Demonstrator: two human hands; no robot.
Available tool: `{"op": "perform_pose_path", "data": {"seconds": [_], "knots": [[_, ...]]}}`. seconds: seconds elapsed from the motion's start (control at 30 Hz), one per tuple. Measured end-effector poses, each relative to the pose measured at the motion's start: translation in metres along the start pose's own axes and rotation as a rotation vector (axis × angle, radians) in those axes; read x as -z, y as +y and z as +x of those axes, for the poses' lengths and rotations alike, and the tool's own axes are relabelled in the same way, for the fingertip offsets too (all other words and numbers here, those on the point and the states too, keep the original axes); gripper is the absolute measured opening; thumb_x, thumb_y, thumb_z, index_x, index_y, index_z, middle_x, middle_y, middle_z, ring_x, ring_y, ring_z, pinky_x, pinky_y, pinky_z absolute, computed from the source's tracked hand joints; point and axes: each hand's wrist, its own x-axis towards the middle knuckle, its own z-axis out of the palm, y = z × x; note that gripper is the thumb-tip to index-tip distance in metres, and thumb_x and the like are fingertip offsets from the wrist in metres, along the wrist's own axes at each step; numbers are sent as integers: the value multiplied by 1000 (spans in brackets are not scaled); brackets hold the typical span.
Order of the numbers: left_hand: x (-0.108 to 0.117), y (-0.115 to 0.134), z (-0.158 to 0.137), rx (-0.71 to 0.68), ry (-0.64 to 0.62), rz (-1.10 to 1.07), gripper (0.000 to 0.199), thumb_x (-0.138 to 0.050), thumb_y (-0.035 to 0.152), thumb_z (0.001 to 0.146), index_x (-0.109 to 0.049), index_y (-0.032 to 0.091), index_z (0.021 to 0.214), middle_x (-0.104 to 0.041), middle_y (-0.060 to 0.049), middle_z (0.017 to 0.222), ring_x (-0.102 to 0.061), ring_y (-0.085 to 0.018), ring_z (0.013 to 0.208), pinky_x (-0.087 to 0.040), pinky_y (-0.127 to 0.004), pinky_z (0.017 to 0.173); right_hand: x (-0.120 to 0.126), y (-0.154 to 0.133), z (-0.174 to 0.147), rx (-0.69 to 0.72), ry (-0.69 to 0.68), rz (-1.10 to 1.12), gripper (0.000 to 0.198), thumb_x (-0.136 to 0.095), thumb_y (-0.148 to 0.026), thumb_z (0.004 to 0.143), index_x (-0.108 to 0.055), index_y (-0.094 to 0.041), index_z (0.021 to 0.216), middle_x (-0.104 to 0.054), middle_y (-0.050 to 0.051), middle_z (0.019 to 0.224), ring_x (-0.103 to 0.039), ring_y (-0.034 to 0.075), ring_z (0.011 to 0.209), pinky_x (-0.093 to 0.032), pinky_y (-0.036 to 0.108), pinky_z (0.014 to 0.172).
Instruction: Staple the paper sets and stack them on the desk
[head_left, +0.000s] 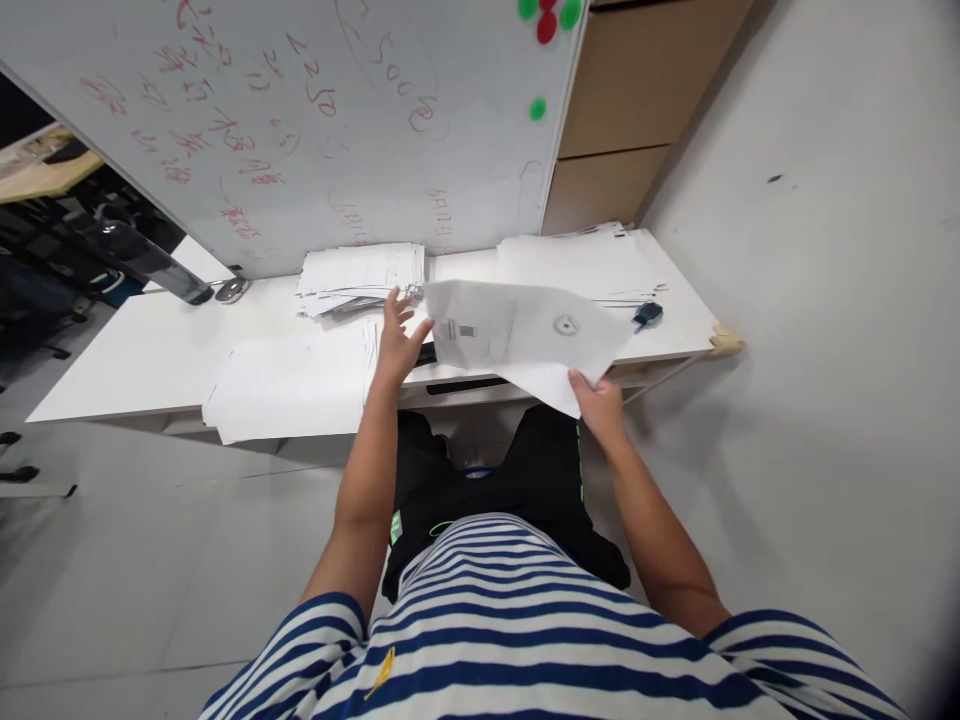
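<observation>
My right hand [600, 405] grips the near right corner of a sheet of paper [517, 335], thumb on top. The sheet is lifted over the desk's front edge and slightly bent, with a round mark and a small dark block on it. Just left of the sheet is my left hand [401, 335], its fingers spread and holding nothing. Behind that hand lies a stack of papers [356, 268] with uneven edges. Another pile of papers [300, 385] lies to its left, jutting over the front edge. A third paper pile [570, 262] sits at the back right.
A whiteboard [300, 120] with red writing and round magnets rises behind the white desk [120, 350]. Cardboard boxes [619, 90] stand beside it. A dark bottle [154, 265], a small round object [232, 290] and a dark blue object [648, 314] rest on the desk.
</observation>
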Motion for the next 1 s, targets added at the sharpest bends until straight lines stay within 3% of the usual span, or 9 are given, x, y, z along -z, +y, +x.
{"op": "perform_pose_path", "data": {"seconds": [0.03,0.1,0.2,0.3,0.4,0.73,1.0], "knots": [[7,-7,0,23,-19,81,88,-70,60,86,-30,33,159,-45,-14,159,-51,-35,139,-45,-51,109,10,5,-3,-89,-23,62,47,-79,-55,74,-79,-13,95,-81,13,100,-76,34,101,-60,42,91],[15,-23,-5,74,-114,251,87,-75,56,83,-37,29,156,-45,-15,159,-46,-38,143,-42,-52,112,28,15,-11,-256,-48,211,45,-88,-50,66,-79,-15,94,-82,11,100,-77,32,96,-63,42,87],[10,-45,-17,83,-271,423,59,-71,48,86,-57,25,139,-62,-14,140,-52,-37,134,-43,-51,110,47,27,-20,-432,-95,362,45,-95,-40,58,-79,-18,94,-82,9,103,-79,29,92,-66,40,85],[-2,-56,-26,48,-220,481,36,-60,41,94,-64,24,126,-67,-12,124,-56,-34,122,-46,-50,105,53,30,-27,-520,-163,417,44,-97,-36,56,-79,-19,92,-82,9,103,-79,29,91,-67,39,85],[-6,-59,-30,36,-180,433,34,-61,38,92,-63,25,124,-66,-11,123,-55,-31,118,-47,-48,103,49,26,-30,-549,-210,441,46,-98,-36,55,-80,-18,93,-82,9,103,-80,27,89,-67,36,84],[0,-56,-34,27,-233,336,33,-62,37,90,-65,24,120,-66,-10,119,-53,-30,114,-46,-47,102,17,19,-27,-592,-363,390,39,-95,-33,60,-80,-17,92,-82,9,100,-80,28,85,-68,36,78],[3,-59,-31,4,-246,306,32,-63,37,90,-65,24,119,-66,-10,120,-55,-29,115,-45,-47,104,31,23,-27,-581,-320,400,38,-93,-30,62,-80,-17,94,-82,10,104,-80,28,88,-68,36,80]]}}
